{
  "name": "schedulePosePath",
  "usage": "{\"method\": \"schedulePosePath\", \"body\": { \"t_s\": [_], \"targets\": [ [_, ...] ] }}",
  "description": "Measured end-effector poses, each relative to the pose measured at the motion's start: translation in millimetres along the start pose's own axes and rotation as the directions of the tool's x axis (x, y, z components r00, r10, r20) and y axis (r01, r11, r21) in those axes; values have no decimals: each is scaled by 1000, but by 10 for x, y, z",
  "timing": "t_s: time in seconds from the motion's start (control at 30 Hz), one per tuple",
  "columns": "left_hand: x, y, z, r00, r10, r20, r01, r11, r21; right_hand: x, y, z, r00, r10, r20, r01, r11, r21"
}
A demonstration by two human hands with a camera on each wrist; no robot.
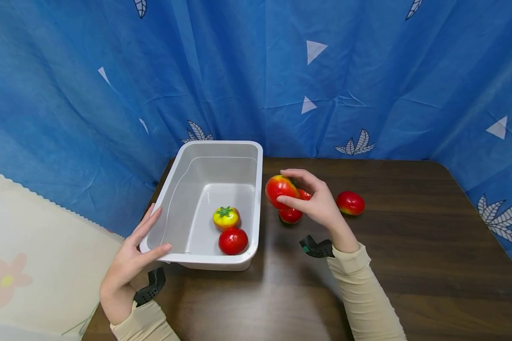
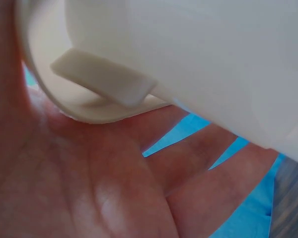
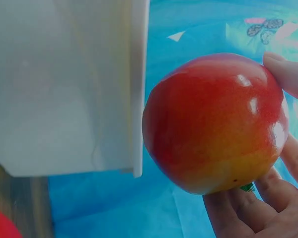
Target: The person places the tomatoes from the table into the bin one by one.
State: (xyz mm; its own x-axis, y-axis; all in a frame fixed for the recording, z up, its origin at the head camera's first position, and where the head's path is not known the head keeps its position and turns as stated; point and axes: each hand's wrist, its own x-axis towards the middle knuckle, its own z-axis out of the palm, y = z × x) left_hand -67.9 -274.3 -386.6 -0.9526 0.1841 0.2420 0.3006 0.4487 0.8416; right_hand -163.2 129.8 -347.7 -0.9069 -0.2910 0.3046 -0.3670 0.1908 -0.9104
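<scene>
My left hand holds the near left corner of a light grey plastic bin. Its thumb lies over the front rim, and the other fingers reach along the left side; the left wrist view shows them under the rim. In my right hand a shiny red and yellow tomato is held between thumb and fingers, just right of the bin's right wall. A bit of green shows on its underside. Below it a red tomato on the table is partly hidden by the hand.
Inside the bin lie a yellow-topped tomato with green leaves and a red tomato. Another red tomato sits on the dark wooden table, right of my right hand. A blue patterned curtain hangs behind the table.
</scene>
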Motion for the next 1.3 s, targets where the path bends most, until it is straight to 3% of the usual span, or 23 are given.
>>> {"method": "schedulePosePath", "body": {
  "t_s": [0.73, 1.3],
  "targets": [
    [-8, 3, 3, 1000, -9, 0, 9, 1000, -15, 82, -195, 390, 987, -113, 113, 108, 993, 50],
    [-3, 24, -5, 1000, 2, -9, -2, 1000, -1, 66, -243, 566, 971, -130, 200, 110, 988, 110]
  ]
}}
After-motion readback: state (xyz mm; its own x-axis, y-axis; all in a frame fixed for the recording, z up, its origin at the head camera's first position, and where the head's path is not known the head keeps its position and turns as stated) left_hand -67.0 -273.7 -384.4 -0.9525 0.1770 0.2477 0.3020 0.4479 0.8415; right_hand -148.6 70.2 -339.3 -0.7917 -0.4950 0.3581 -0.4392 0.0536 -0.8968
